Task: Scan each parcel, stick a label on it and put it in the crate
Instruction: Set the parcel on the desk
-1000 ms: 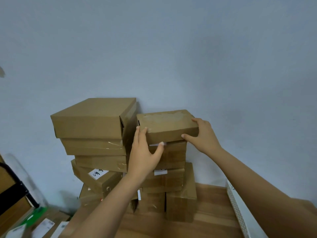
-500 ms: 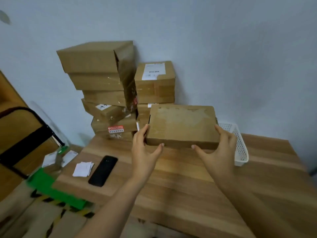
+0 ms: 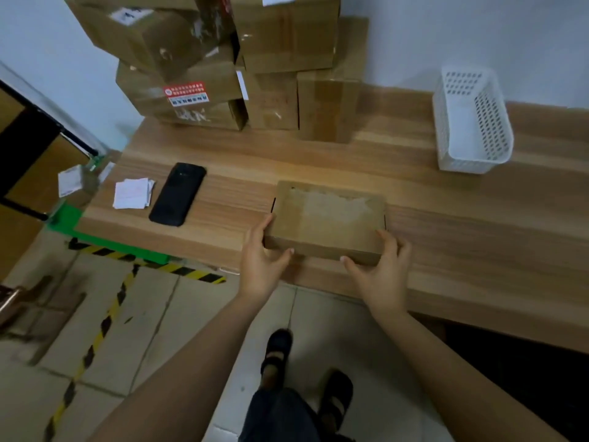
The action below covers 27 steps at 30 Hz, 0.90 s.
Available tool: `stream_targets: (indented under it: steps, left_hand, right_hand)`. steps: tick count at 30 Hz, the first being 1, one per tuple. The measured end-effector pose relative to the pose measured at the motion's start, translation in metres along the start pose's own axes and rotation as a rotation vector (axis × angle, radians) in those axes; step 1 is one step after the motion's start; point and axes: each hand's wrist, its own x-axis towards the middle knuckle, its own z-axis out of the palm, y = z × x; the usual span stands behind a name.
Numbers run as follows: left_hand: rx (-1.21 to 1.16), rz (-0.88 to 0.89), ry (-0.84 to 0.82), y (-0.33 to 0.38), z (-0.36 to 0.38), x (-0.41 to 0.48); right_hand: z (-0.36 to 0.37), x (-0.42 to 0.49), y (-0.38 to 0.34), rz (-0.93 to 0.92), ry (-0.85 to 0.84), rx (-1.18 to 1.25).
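A flat brown parcel (image 3: 328, 218) lies on the wooden table (image 3: 462, 224), close to its front edge. My left hand (image 3: 259, 261) grips the parcel's near left corner, thumb on the front face and fingers along the left side. My right hand (image 3: 381, 271) grips the near right corner the same way. A black handheld scanner (image 3: 178, 194) lies to the left of the parcel, with a small pile of white labels (image 3: 132, 193) beside it. The white perforated crate (image 3: 471, 122) stands at the back right with nothing visible in it.
A stack of taped brown parcels (image 3: 223, 59) leans against the wall at the back left of the table. Left of the table are a black-framed rack (image 3: 35, 148) and yellow-black floor tape (image 3: 95, 339). My feet (image 3: 306, 371) stand below the table edge.
Both hands lifted the flat parcel off the top of the stack, brought it down and toward me, and it now sits on the table near the front edge.
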Motion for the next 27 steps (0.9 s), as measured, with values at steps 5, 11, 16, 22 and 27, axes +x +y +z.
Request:
stream_targets:
  steps: [5,11,16,22,27]
  left_hand:
    - [0.029,-0.005,-0.063,-0.032,-0.002,0.009]
    - [0.069,-0.018,-0.150,-0.045,-0.012,0.010]
    - [-0.031,-0.001,-0.088,-0.022,-0.023,0.018]
    - [-0.044,0.105,-0.087,0.019,-0.038,0.045]
    - [-0.114,0.139,-0.074,0.020,-0.033,0.068]
  right_hand:
    - [0.011,-0.001,0.011,0.068,-0.063,0.098]
    - [0.009,0.001,0.015,0.169,-0.134,0.115]
    - [-0.001,-0.001,-0.006,0.154,-0.068,0.336]
    - [-0.025,0.016,-0.030,0.045,-0.008,0.366]
    - [-0.020,0.040,-0.042,0.060,0.088,0.427]
